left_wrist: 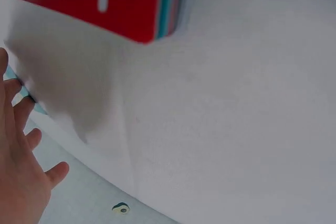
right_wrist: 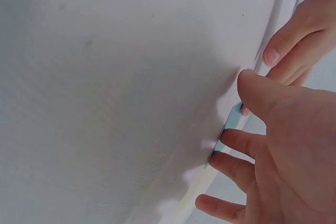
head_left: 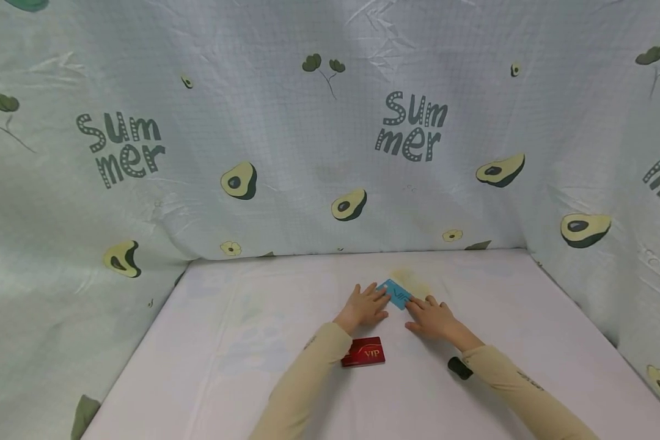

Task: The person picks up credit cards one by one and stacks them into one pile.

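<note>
A blue card (head_left: pixel 397 294) with lettering lies flat near the far side of the white table. My left hand (head_left: pixel 365 305) rests its fingertips on the card's left edge, fingers spread. On the opposite edge, fingertips of my right hand (head_left: pixel 433 318) touch the card with the fingers extended. The right wrist view catches the card (right_wrist: pixel 233 118) edge-on under the right hand (right_wrist: pixel 286 140). Below my left wrist sits a stack of cards (head_left: pixel 365 352), its top one red and marked VIP. Teal and dark edges show under that red top card (left_wrist: pixel 121 9) in the left wrist view.
A small black object (head_left: pixel 460 368) is beside the right sleeve cuff. The white table (head_left: pixel 242 366) is bounded at the back and sides by a pale hanging cloth (head_left: pixel 286 122) printed with avocados and the word summer.
</note>
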A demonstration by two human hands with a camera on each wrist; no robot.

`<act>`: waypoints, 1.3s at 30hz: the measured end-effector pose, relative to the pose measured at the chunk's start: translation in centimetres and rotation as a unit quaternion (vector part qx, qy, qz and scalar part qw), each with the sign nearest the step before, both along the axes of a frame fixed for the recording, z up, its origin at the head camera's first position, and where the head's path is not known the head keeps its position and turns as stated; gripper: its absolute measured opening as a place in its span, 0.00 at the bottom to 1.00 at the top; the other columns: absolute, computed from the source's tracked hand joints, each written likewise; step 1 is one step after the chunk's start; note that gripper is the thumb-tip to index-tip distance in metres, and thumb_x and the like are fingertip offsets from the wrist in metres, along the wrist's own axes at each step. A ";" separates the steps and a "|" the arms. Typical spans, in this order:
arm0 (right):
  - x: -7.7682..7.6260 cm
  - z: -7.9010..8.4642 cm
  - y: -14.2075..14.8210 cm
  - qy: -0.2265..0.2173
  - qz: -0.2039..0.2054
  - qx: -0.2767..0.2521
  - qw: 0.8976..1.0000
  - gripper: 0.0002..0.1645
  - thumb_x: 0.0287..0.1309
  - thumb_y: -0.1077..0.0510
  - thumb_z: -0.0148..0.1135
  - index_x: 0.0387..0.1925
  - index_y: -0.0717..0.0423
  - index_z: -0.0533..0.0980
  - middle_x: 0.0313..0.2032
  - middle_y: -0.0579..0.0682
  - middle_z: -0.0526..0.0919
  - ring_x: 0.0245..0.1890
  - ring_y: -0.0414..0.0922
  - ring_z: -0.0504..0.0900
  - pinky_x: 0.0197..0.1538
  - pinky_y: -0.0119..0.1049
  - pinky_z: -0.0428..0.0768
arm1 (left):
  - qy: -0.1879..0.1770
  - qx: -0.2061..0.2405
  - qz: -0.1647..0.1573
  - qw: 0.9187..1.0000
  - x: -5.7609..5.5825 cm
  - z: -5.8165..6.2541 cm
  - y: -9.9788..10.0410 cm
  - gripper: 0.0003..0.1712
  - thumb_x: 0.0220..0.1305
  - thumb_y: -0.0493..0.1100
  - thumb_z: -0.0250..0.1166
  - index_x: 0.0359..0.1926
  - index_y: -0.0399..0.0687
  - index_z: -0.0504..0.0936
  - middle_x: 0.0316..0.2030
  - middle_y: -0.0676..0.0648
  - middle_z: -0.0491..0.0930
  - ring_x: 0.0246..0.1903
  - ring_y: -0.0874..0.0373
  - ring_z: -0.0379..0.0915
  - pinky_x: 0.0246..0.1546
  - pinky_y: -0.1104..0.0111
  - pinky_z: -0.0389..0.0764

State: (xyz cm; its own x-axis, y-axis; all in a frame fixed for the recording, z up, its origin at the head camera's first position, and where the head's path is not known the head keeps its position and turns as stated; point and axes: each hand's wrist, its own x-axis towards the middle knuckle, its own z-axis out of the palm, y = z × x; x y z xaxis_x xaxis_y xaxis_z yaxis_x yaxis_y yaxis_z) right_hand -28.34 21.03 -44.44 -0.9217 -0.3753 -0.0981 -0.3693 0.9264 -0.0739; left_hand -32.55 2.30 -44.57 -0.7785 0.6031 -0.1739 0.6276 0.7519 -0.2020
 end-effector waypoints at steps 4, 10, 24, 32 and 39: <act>-0.3 -0.2 0.0 0.003 0.000 0.001 1.000 0.32 0.58 0.45 0.51 0.58 0.60 0.64 0.61 0.58 0.65 0.55 0.60 0.64 0.45 0.58 0.68 | 0.014 -0.002 -0.019 1.000 0.2 0.1 -0.2 0.28 0.66 0.59 0.40 0.65 0.62 0.57 0.66 0.58 0.56 0.67 0.59 0.48 0.63 0.57 0.56; -0.8 -0.5 0.2 0.012 0.002 -0.001 1.000 0.31 0.58 0.45 0.52 0.57 0.60 0.65 0.60 0.57 0.66 0.52 0.59 0.65 0.43 0.56 0.68 | 0.039 0.002 -0.059 0.997 0.5 0.1 -0.4 0.25 0.66 0.57 0.45 0.62 0.61 0.63 0.61 0.57 0.64 0.63 0.58 0.56 0.61 0.58 0.61; -3.0 -1.2 0.3 0.068 0.034 -0.015 0.997 0.31 0.48 0.43 0.60 0.49 0.59 0.69 0.49 0.54 0.71 0.41 0.51 0.66 0.34 0.48 0.72 | 0.047 0.117 -0.107 0.986 0.4 -0.3 -0.6 0.11 0.62 0.47 0.54 0.45 0.58 0.77 0.46 0.55 0.76 0.44 0.59 0.66 0.41 0.68 0.70; -5.2 -1.2 0.6 0.063 0.031 -0.016 0.997 0.35 0.32 0.39 0.69 0.41 0.53 0.69 0.35 0.53 0.69 0.35 0.49 0.64 0.32 0.44 0.70 | 0.071 0.132 -0.047 0.988 -0.4 -1.0 0.6 0.14 0.59 0.52 0.56 0.45 0.58 0.77 0.45 0.54 0.75 0.42 0.59 0.66 0.41 0.67 0.71; -5.9 -0.6 0.4 -0.007 0.010 -0.027 1.000 0.35 0.31 0.42 0.72 0.39 0.53 0.66 0.34 0.54 0.67 0.36 0.50 0.64 0.35 0.46 0.70 | 0.086 0.133 -0.006 0.987 -0.7 -1.5 0.8 0.20 0.53 0.57 0.57 0.47 0.59 0.72 0.44 0.49 0.71 0.44 0.56 0.63 0.40 0.66 0.71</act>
State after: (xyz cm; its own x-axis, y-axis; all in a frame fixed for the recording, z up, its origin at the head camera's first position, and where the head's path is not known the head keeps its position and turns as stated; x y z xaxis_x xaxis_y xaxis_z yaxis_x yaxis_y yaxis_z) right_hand -34.27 21.39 -45.09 -0.9127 -0.3986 -0.0901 -0.3860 0.9133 -0.1297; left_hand -33.25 3.05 -46.07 -0.7757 0.6185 0.1256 0.6098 0.7858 -0.1030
